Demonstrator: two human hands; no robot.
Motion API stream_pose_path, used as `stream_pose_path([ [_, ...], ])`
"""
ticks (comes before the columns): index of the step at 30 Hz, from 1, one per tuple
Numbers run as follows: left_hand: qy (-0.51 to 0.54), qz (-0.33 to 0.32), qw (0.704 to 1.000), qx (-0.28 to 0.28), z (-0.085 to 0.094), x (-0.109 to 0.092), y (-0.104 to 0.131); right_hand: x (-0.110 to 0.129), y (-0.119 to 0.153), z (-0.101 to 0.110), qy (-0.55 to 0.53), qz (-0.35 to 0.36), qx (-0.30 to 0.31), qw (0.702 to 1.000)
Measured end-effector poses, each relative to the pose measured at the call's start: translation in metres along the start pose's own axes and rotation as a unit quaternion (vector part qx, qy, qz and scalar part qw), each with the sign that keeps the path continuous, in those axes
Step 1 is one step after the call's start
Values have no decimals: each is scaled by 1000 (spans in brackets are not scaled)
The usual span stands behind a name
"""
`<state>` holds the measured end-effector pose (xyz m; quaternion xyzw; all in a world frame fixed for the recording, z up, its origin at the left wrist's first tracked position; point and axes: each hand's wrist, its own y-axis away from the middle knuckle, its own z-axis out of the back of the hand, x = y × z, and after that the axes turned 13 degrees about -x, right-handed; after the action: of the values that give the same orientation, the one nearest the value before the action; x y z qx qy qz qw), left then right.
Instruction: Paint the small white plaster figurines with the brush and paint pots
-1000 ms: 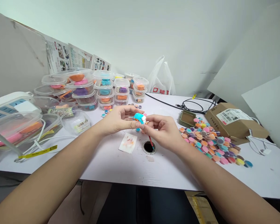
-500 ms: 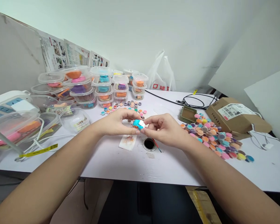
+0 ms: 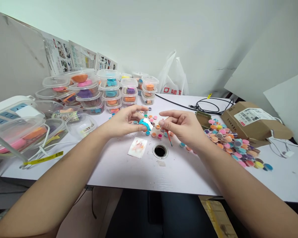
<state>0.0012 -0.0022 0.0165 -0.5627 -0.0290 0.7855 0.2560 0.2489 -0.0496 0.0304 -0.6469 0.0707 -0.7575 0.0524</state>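
Between the thumb and fingers of my left hand (image 3: 125, 123) is a small rounded blue-and-white piece (image 3: 146, 124), held above the table. Its kind is not clear. My right hand (image 3: 183, 125) is just to the right, apart from the piece, with the index finger stretched out. A thin red paintbrush (image 3: 168, 136) slants down from under its thumb, tip towards the table; the grip on it is partly hidden. Below my hands lie a stained white tissue (image 3: 137, 147) and a round dark hole with a metal rim (image 3: 167, 151). Small paint pots (image 3: 153, 135) are scattered behind and between the hands.
A heap of coloured paint pots (image 3: 234, 145) spreads at right, by a cardboard box (image 3: 253, 122) and a green square container (image 3: 203, 119). Stacked clear tubs (image 3: 111, 94), a power strip (image 3: 11, 110) and cables fill the left. A white plastic bag (image 3: 173, 77) stands at the back.
My right hand has let go of the blue-and-white piece and drawn off to the right, the paintbrush moving with it. My left hand still holds the piece, slightly higher and turned.
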Motion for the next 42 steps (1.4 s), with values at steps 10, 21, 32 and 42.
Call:
stream_pose_path([
  [10,29,-9,991,-133,1,1,-5,-32,-11,-24,-72,35,-59,995],
  [21,38,-16,991,-129,-5,-2,-6,-52,-22,-41,-21,89,-25,996],
  [32,-5,-58,989,-136,-3,1,-5,-53,-21,-39,64,90,23,994],
  [42,-43,-59,985,-158,-3,1,-5,-38,-17,-25,99,192,-50,975],
])
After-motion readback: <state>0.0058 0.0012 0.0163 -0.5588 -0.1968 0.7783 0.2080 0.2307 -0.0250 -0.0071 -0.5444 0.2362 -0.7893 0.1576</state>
